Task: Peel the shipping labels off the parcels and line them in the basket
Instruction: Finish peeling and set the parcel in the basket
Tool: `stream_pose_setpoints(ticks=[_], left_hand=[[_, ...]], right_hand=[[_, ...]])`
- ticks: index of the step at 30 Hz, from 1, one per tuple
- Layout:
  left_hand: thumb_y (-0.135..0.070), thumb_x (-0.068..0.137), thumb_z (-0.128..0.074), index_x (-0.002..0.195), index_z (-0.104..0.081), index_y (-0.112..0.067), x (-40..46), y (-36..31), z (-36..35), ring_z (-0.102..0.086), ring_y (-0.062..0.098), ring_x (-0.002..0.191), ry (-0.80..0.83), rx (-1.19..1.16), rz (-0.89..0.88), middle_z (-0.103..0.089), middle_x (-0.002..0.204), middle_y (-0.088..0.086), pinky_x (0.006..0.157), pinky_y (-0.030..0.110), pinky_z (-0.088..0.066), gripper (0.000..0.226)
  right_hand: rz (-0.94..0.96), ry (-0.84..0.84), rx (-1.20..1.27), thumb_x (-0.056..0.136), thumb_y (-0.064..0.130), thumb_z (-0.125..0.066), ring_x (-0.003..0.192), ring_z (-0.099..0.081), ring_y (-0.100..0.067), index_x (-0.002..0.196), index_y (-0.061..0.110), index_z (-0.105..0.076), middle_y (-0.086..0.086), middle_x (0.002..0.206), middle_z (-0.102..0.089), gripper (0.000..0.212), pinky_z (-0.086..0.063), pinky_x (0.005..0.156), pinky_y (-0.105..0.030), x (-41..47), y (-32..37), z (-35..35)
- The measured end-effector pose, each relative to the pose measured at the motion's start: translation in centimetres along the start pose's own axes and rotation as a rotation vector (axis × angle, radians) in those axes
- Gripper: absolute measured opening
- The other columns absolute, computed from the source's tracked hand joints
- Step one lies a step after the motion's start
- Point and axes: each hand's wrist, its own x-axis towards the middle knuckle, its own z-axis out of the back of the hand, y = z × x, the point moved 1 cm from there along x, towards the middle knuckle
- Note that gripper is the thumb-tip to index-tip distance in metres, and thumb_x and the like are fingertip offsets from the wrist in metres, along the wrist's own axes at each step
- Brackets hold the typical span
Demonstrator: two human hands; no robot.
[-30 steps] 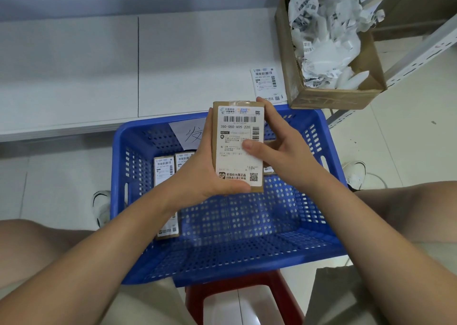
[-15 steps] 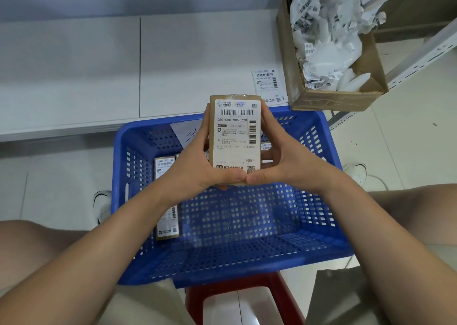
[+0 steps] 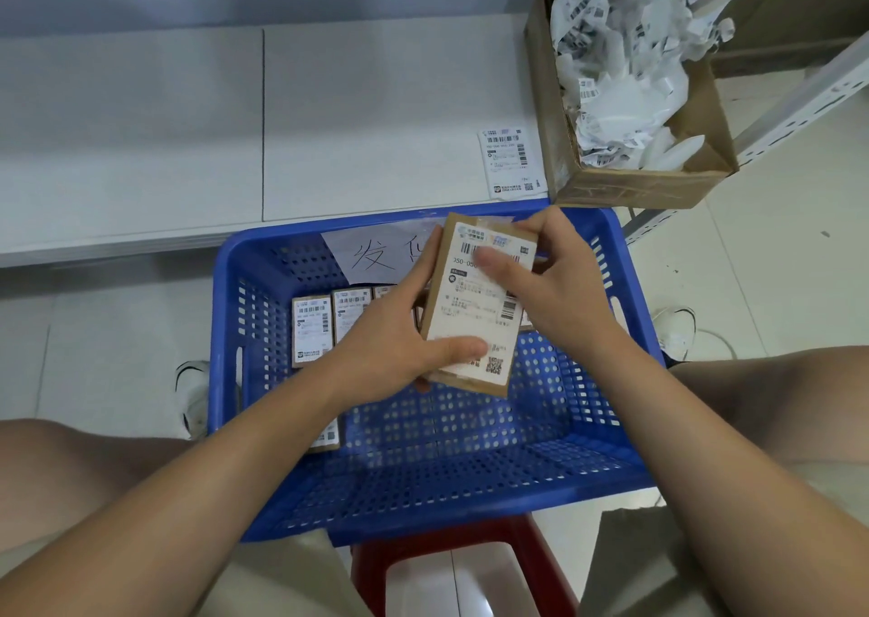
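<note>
I hold a small brown parcel (image 3: pixel 475 306) with a white shipping label on its face, tilted slightly, above the blue perforated basket (image 3: pixel 225 297). My left hand (image 3: pixel 390 339) grips its lower left edge, thumb across the label's bottom. My right hand (image 3: pixel 559 287) holds the upper right side, thumb pressed on the barcode near the top. Several labelled parcels (image 3: pixel 312 330) stand in a row along the basket's back left, partly hidden by my left hand.
A cardboard box (image 3: pixel 630 184) full of crumpled peeled labels sits at the upper right. One loose label (image 3: pixel 510 163) lies flat on the white ledge beside it. The basket rests on a red stool (image 3: pixel 470 574) between my knees. A handwritten paper (image 3: pixel 376 252) hangs inside the basket's back wall.
The parcel has come down and tilted to the right. My right thumb moved from its lower edge up onto the barcode at the top; my left thumb now lies across the bottom.
</note>
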Motion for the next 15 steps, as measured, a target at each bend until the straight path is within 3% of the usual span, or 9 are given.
stream_pose_setpoints(ticks=[3, 5, 6, 8, 9, 10, 12, 15], left_hand=[[-0.059, 0.089, -0.062, 0.151, -0.006, -0.071, 0.1, 0.4, -0.2, -0.076, 0.013, 0.100, -0.034, -0.018, -0.021, -0.068, 0.128, -0.019, 0.072, 0.052, -0.065, 0.083], [-0.061, 0.092, -0.052, 0.151, -0.006, -0.071, 0.1, 0.7, -0.2, -0.075, 0.010, 0.102, -0.065, -0.040, -0.034, -0.066, 0.126, -0.029, 0.075, 0.050, -0.065, 0.076], [-0.061, 0.093, -0.049, 0.151, -0.005, -0.070, 0.2, 0.7, -0.2, -0.073, 0.005, 0.105, -0.096, -0.058, -0.039, -0.064, 0.123, -0.037, 0.079, 0.045, -0.065, 0.074], [-0.058, 0.096, -0.048, 0.145, -0.004, -0.076, 0.5, 1.0, -0.1, -0.069, -0.002, 0.109, -0.194, -0.115, -0.052, -0.058, 0.120, -0.049, 0.088, 0.038, -0.063, 0.069], [-0.055, 0.098, -0.050, 0.140, -0.004, -0.079, 0.7, 1.2, 0.0, -0.067, -0.004, 0.112, -0.248, -0.147, -0.049, -0.055, 0.122, -0.052, 0.092, 0.037, -0.062, 0.066], [-0.052, 0.101, -0.051, 0.137, -0.005, -0.082, 1.0, 1.5, 0.0, -0.066, -0.003, 0.116, -0.292, -0.180, -0.044, -0.054, 0.126, -0.050, 0.097, 0.038, -0.060, 0.065], [-0.043, 0.107, -0.051, 0.139, -0.007, -0.082, 1.6, 1.8, 0.0, -0.061, -0.001, 0.125, -0.339, -0.230, -0.034, -0.054, 0.135, -0.043, 0.104, 0.037, -0.056, 0.067], [-0.033, 0.111, -0.043, 0.147, -0.008, -0.073, 1.8, 2.2, -0.6, -0.055, -0.004, 0.128, -0.309, -0.335, 0.031, -0.048, 0.141, -0.037, 0.103, 0.024, -0.053, 0.065]], right_hand=[[0.002, -0.115, 0.031, 0.097, 0.031, -0.067, 0.073, -0.069, -0.023, 0.076, 0.021, -0.054, -0.004, 0.077, -0.067, 0.027, -0.049, 0.054, -0.029, 0.4, -0.4, -0.2], [-0.029, -0.118, -0.025, 0.102, 0.035, -0.059, 0.076, -0.069, -0.017, 0.089, 0.021, -0.064, 0.003, 0.083, -0.070, 0.020, -0.052, 0.058, -0.033, 0.4, -0.7, -0.5], [-0.057, -0.091, -0.026, 0.103, 0.040, -0.056, 0.084, -0.070, -0.011, 0.108, 0.023, -0.067, 0.006, 0.098, -0.072, 0.022, -0.056, 0.066, -0.035, 0.3, -0.8, -0.8], [-0.165, 0.010, 0.018, 0.097, 0.056, -0.054, 0.105, -0.067, 0.000, 0.148, 0.030, -0.044, 0.010, 0.142, -0.057, 0.058, -0.060, 0.084, -0.033, -0.2, -0.8, -1.5], [-0.220, 0.078, 0.046, 0.091, 0.060, -0.056, 0.112, -0.064, 0.001, 0.156, 0.032, -0.028, 0.010, 0.155, -0.045, 0.076, -0.060, 0.088, -0.032, -0.7, -0.7, -1.9], [-0.240, 0.151, 0.059, 0.087, 0.059, -0.060, 0.118, -0.061, -0.001, 0.159, 0.033, -0.019, 0.011, 0.159, -0.038, 0.087, -0.060, 0.090, -0.031, -1.4, -0.4, -2.4], [-0.189, 0.289, 0.062, 0.084, 0.043, -0.077, 0.126, -0.057, -0.001, 0.157, 0.038, -0.016, 0.018, 0.153, -0.044, 0.095, -0.057, 0.096, -0.031, -2.5, -0.6, -3.5], [-0.148, 0.361, 0.060, 0.071, 0.026, -0.093, 0.131, -0.050, 0.006, 0.154, 0.043, -0.008, 0.023, 0.146, -0.047, 0.120, -0.049, 0.104, -0.024, -2.5, -1.8, -4.7]])
